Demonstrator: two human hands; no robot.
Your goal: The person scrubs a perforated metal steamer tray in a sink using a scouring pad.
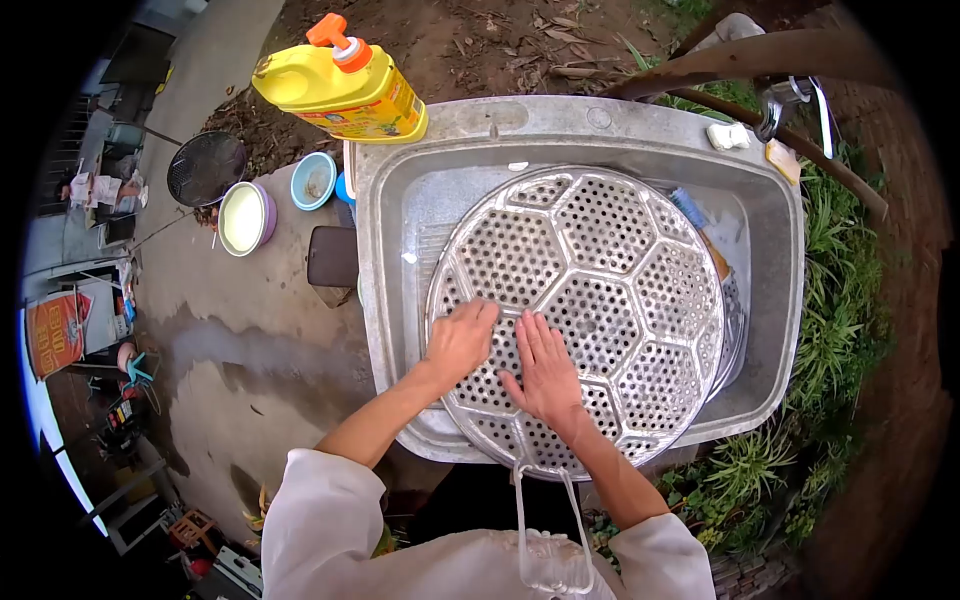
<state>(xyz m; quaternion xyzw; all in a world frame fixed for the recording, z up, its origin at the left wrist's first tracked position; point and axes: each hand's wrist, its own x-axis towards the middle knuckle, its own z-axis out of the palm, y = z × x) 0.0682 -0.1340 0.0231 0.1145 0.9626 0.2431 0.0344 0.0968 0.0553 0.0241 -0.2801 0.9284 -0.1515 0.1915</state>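
Note:
A large round metal steamer tray [590, 320], punched with small holes in a hexagon pattern, lies over the stone sink [790, 300]. Its lower edge rests near the sink's front rim. My left hand [462, 342] is curled closed on the tray's left part; whatever its fingers hold, if anything, is hidden. Just to the right, my right hand [546, 372] lies flat on the tray with fingers stretched out. Beneath the tray's right side, a blue-bristled brush [688, 208] and the edge of another metal item show in the sink.
A yellow pump bottle [345, 95] stands on the sink's back left corner. At back right are a white lump [728, 136], a sponge [783, 160] and a faucet [785, 100]. Basins [247, 218] and a dark mesh basket [206, 168] sit on the ground to the left.

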